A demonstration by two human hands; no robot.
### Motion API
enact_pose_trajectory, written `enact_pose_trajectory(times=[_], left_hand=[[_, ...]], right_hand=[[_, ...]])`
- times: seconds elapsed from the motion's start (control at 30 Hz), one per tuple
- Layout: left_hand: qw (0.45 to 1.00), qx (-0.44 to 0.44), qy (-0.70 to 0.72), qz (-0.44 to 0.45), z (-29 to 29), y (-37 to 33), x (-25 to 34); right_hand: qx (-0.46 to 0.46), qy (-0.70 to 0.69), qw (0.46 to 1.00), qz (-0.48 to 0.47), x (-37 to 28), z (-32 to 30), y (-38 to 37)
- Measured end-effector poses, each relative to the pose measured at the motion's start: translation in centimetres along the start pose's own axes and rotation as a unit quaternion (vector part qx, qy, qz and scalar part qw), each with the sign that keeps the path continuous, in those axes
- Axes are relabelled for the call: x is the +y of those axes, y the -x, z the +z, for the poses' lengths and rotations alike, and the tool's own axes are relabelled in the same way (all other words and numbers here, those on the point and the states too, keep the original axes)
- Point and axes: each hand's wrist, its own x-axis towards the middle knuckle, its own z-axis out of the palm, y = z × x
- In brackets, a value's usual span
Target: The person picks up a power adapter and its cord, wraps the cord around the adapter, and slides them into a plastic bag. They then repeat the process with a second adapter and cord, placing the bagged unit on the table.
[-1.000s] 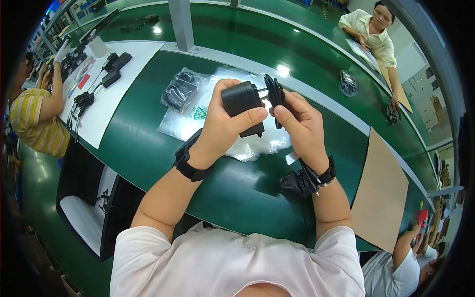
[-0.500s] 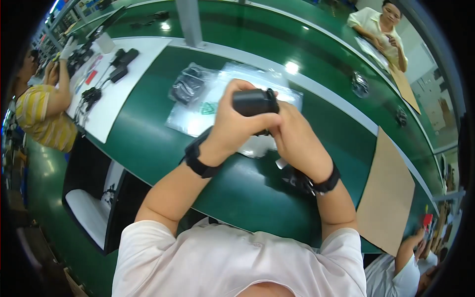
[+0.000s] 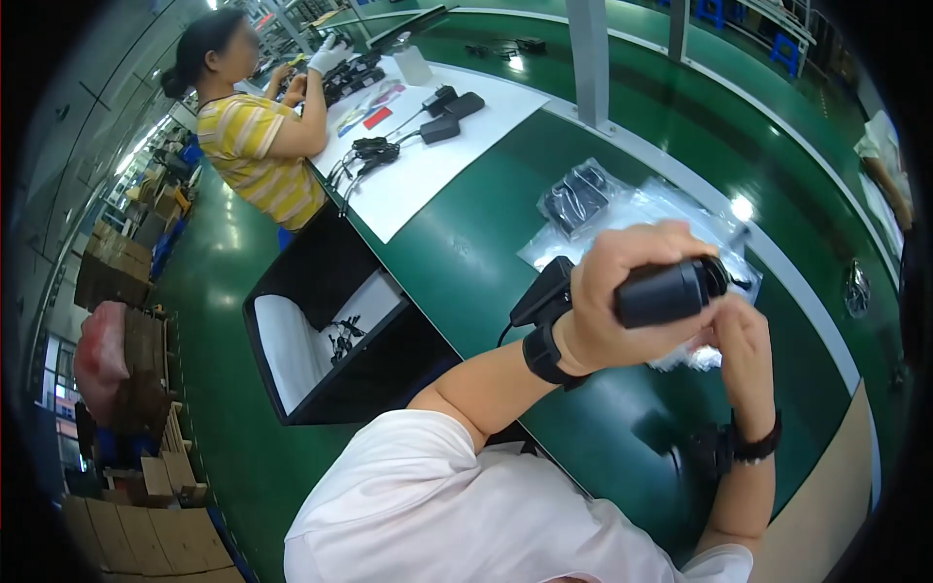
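My left hand (image 3: 622, 282) is wrapped round a black power adapter (image 3: 666, 293), held above the green table. At the adapter's right end a dark cord (image 3: 717, 276) bends in a loop. Just below that end is my right hand (image 3: 743, 340), its fingers curled closed; what they pinch is hidden and blurred. Black straps circle both wrists, and a black block (image 3: 544, 291) shows beside the left one. Beyond my hands lie clear plastic bags (image 3: 671, 206) and a bagged black item (image 3: 580, 196).
On a white sheet (image 3: 408, 194) at the left rest several black adapters (image 3: 440, 128) with cables. A co-worker in a striped shirt (image 3: 255, 146) handles things there. A black bin (image 3: 335, 340) adjoins the table's left edge. Brown cardboard (image 3: 826, 491) lies at the right.
My view has swung to the left, so the table and my hands appear farther right. The adapter has stayed in my left hand, with my right hand now lower at its end.
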Motion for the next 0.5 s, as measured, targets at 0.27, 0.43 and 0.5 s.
enact_pose_trajectory(times=[0.27,0.43,0.5], left_hand=[[0.972,-0.061,0.108,-0.202,1.7,1.3,0.6],[0.895,0.046,0.189,-0.402,3.0,2.0,-0.7],[0.933,0.074,0.178,-0.304,3.2,2.1,-1.2]], right_hand=[[0.075,-0.131,0.988,0.013,0.4,-0.1,-0.7],[0.106,-0.065,0.991,-0.054,0.9,-0.1,-0.6],[0.006,0.049,0.999,-0.019,0.7,-1.2,-0.5]])
